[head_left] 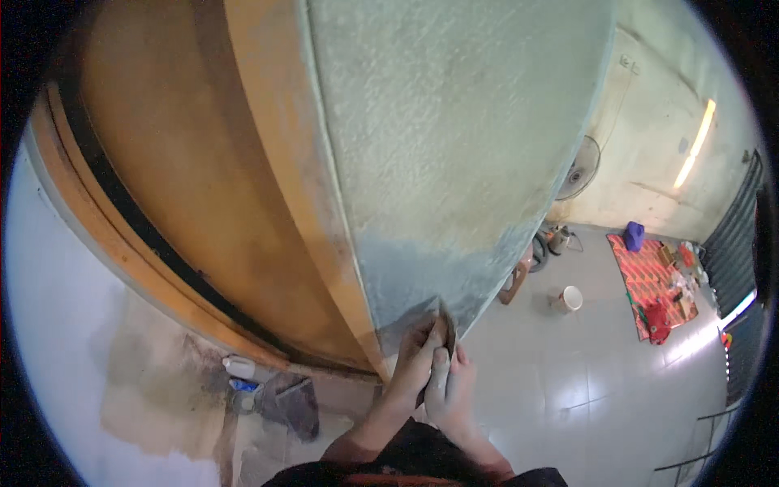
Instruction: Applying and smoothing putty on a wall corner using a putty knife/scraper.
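Observation:
My left hand and my right hand meet low in front of me, close to the bottom of a wall panel. Between them is a folded, grey-brown sheet that looks like sandpaper; its pointed top stands up past my fingers. Both hands are closed on it, thumbs pressed near its fold. My fingers hide much of the sheet. Pale dust or paste coats my right thumb. Rough and pale green above, the wall panel has a smoother blue-grey patch along its lower part.
An orange-brown door frame borders the panel on the left. Below it stand a white jug and a dark cloth or bag. On the tiled floor at right are a white bucket, a kettle and a patterned mat with several items.

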`<state>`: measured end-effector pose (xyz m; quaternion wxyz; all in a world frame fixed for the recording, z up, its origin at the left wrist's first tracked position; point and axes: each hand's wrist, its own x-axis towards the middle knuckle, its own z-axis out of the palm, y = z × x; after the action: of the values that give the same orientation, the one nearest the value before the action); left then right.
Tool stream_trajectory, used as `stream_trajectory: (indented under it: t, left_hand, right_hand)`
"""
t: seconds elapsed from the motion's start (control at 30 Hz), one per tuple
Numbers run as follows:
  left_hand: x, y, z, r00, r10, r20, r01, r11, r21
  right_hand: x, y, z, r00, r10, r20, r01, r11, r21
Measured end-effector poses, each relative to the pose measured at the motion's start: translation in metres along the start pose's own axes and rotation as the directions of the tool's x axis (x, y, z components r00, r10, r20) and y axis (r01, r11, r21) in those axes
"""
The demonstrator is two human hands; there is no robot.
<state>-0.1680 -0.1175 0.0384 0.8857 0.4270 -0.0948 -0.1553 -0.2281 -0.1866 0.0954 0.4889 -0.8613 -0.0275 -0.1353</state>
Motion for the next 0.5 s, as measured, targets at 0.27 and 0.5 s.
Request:
stream_trajectory:
  t: [0.27, 0.5]
  left_hand:
    - [-0.012, 0.02, 0.03, 0.997, 0.056, 0.057, -0.057, 0.998, 0.006]
    - [-0.014, 0.028, 0.04, 0.992, 0.019, -0.125, -0.005, 0.994, 0.108]
  right_hand:
    - [-0.01, 0.003, 0.002, 0.99, -0.001, -0.141, -0.01, 0.997, -0.074]
    - [-0.002, 0.008, 0.005, 0.985, -0.008, -0.171, -0.003, 0.998, -0.06]
